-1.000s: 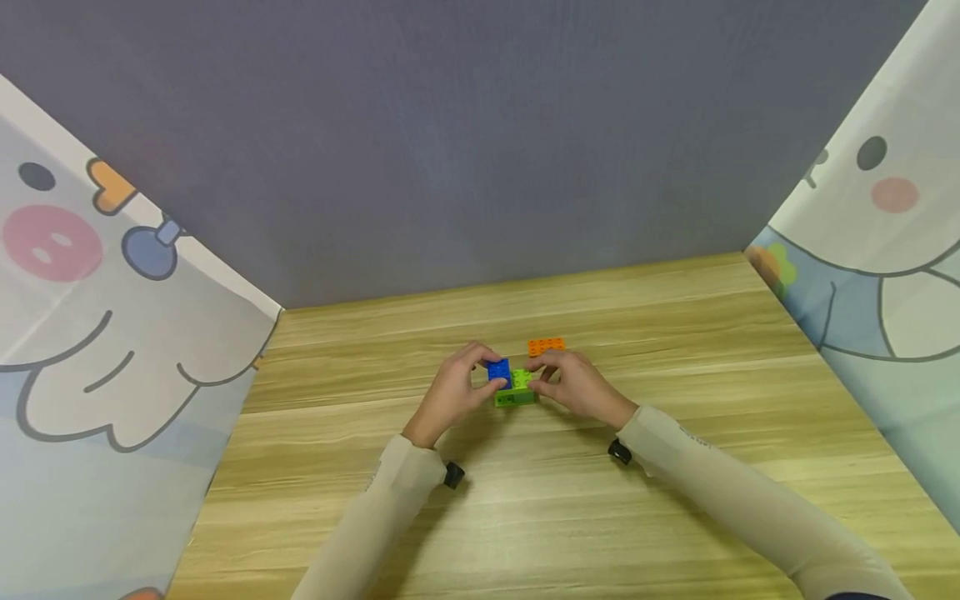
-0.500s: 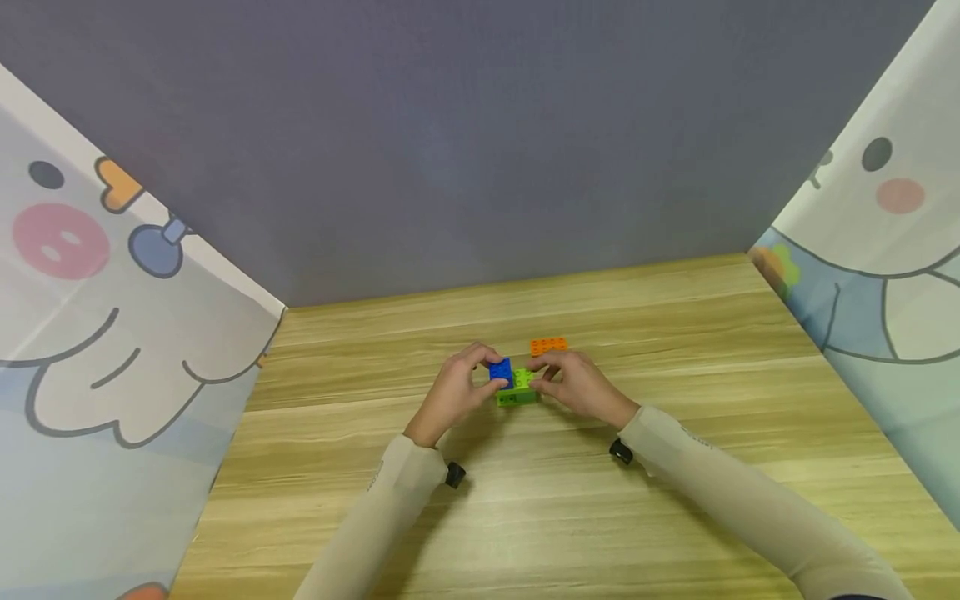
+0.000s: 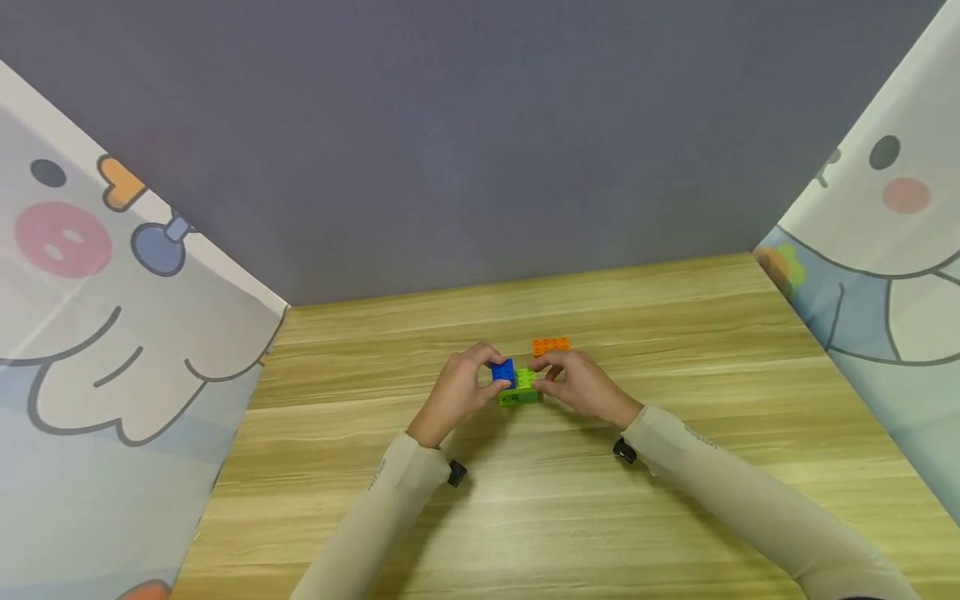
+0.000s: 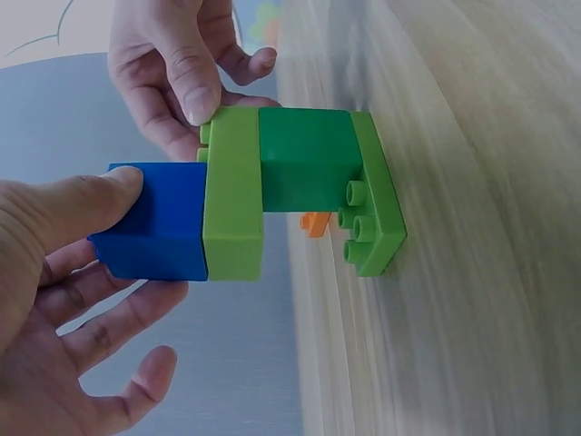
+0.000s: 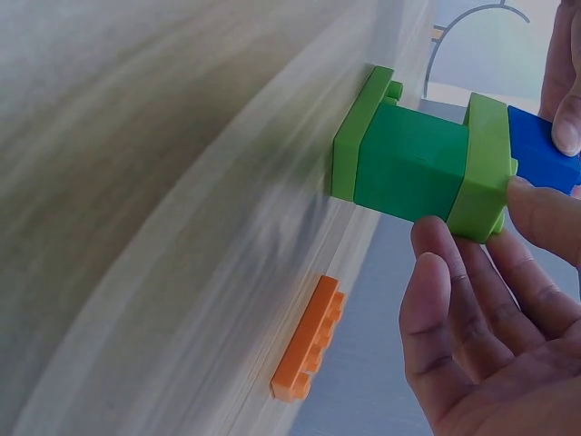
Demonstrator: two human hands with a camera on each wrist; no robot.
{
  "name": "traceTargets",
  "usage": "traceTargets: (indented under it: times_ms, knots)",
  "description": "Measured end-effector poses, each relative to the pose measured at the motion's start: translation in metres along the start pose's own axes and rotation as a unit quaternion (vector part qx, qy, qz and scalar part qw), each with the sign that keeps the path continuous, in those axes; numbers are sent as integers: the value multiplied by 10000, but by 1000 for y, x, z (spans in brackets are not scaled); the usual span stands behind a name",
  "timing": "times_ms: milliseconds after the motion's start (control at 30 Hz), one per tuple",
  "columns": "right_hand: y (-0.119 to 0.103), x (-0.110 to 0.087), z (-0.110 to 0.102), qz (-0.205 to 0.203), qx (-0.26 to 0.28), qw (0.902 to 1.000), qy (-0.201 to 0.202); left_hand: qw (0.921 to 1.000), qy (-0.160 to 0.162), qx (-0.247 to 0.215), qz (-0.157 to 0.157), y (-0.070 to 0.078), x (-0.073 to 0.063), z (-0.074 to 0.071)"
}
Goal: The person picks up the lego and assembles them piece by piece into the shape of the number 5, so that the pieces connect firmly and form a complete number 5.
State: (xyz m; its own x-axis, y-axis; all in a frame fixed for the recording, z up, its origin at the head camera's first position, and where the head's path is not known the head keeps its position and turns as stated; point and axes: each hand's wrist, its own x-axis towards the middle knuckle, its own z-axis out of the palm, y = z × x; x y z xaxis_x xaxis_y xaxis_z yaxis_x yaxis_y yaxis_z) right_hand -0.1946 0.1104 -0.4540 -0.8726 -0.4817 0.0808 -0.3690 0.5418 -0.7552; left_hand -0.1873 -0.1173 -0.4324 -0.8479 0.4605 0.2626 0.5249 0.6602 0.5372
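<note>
My left hand (image 3: 453,392) pinches a blue brick (image 4: 168,218) between thumb and fingers. That brick sits on the left half of an upper light green brick (image 4: 234,191), touching it. Opposite, my right hand (image 3: 581,387) grips the light green brick's right end, thumb on the studs and fingertips beneath. Below it a darker green brick (image 5: 408,163) joins it to a lower light green brick (image 4: 388,209), which lies on the table with several studs showing. Together they form one upright stack. In the head view, fingers cover parts of the upper bricks.
An orange brick (image 5: 309,336) with several studs lies on the wood-grain table (image 3: 525,517), just behind the right hand. A grey panel (image 3: 480,150) stands along the table's far edge. Cartoon-printed sheets (image 3: 67,333) flank both sides.
</note>
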Motion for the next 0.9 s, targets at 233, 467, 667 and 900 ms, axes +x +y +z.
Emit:
traceTargets:
  times_ms: [233,467,667,900]
  knots:
    - [1,0,1,-56,84,9999,-38,10000,27,-6,-44,0,-2,0]
    - [0,-1,1,-71,131,9999,4,9996,-14,-286,15,-6,-3,3]
    - [-1,-2,2,-159,155,9998,3,9981,-102,-609,-90,-11,-7,3]
    - [-3,-4,0,-146,103,9998,26,9959,-202,-864,-152,-15,-9,1]
